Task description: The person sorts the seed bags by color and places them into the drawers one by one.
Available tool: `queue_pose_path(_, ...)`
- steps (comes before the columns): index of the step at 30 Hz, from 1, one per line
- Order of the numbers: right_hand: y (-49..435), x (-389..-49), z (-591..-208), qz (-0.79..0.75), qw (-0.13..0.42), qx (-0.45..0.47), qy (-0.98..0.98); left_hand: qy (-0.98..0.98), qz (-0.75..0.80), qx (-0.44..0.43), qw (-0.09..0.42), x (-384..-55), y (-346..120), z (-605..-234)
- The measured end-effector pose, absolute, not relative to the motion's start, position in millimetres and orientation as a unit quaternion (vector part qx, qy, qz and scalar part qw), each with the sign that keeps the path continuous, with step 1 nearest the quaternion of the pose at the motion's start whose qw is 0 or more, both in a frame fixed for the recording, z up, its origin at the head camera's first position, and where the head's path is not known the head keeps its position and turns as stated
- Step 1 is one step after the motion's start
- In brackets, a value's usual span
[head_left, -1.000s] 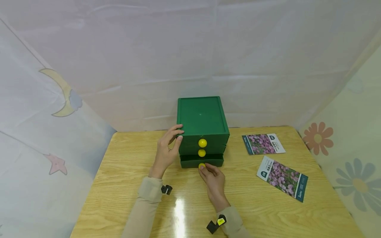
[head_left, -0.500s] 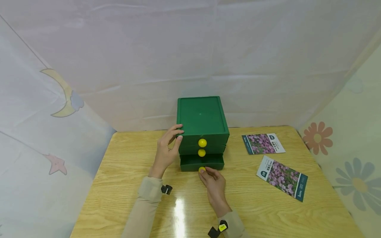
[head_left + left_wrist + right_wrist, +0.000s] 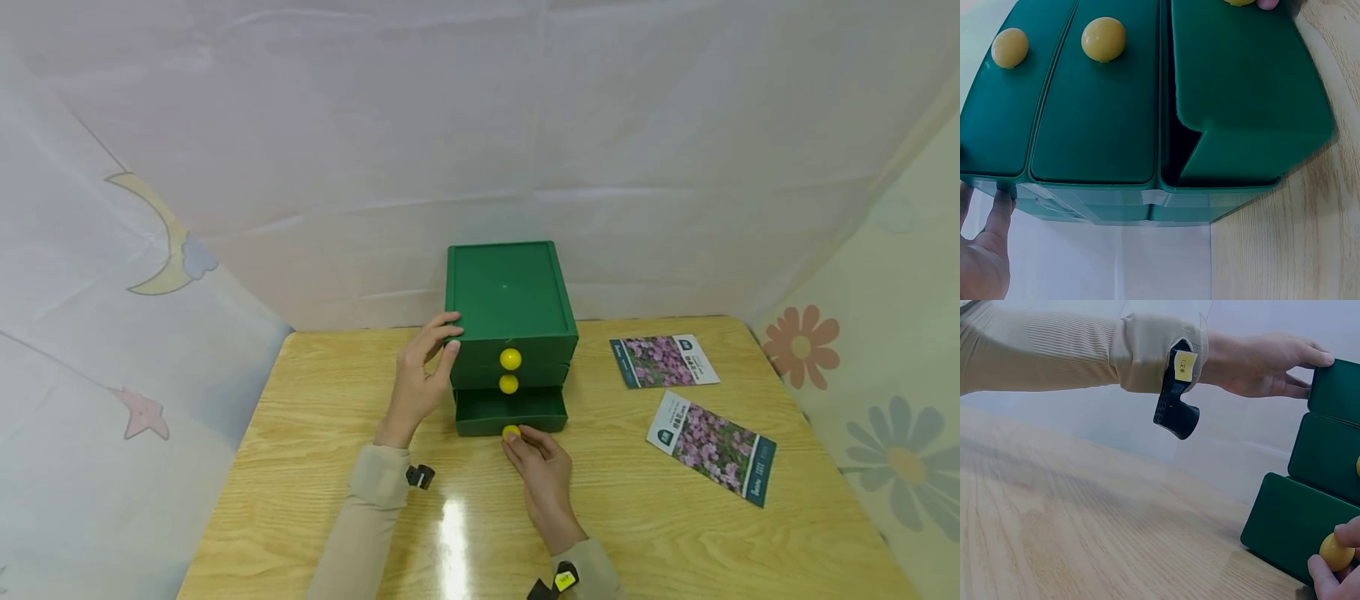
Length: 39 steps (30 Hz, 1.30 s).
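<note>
Wooden table (image 3: 315, 400): green cabinet (image 3: 510, 292), two leaflets (image 3: 712, 448)

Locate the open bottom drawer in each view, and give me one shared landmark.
Head: bottom drawer, lower half, near the middle.
Left wrist: bottom drawer, upper right, seen sideways.
Right wrist: bottom drawer, lower right.
Shared landmark: its yellow knob, pinched by the right hand; cut off by the top edge in the left wrist view.

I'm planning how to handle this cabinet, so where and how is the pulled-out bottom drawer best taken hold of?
Probably by its yellow knob, coming from the front: it is round and juts from the middle of the bottom drawer's front face, so a pinch from opposite sides should suit it. The right hand holds it there.
</note>
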State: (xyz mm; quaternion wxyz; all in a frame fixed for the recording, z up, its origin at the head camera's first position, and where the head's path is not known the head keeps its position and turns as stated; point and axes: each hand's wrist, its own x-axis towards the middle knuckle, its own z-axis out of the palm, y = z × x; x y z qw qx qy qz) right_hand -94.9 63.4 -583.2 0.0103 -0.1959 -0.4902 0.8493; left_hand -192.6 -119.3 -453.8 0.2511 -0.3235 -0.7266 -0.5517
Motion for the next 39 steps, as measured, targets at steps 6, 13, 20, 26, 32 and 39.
queue_pose_path(6, 63, -91, -586, 0.845, 0.01, -0.204, -0.495, -0.727, -0.553, -0.324, 0.249, -192, -119, -453)
queue_pose_path(13, 62, -88, -587, 0.848, 0.013, -0.216, -0.484, -0.725, -0.554, -0.325, 0.249, -192, -119, -453)
queue_pose_path(20, 62, -83, -584, 0.841, 0.011, -0.226, -0.492, -0.725, -0.552, -0.326, 0.252, -193, -119, -454)
queue_pose_path(26, 63, -75, -584, 0.839, 0.006, -0.236, -0.49, -0.723, -0.552, -0.329, 0.253, -194, -119, -455)
queue_pose_path(32, 63, -67, -582, 0.838, 0.001, -0.239, -0.49, -0.725, -0.551, -0.328, 0.25, -192, -119, -455)
queue_pose_path(39, 64, -59, -584, 0.838, -0.003, -0.245, -0.488, -0.723, -0.551, -0.33, 0.254, -193, -119, -454)
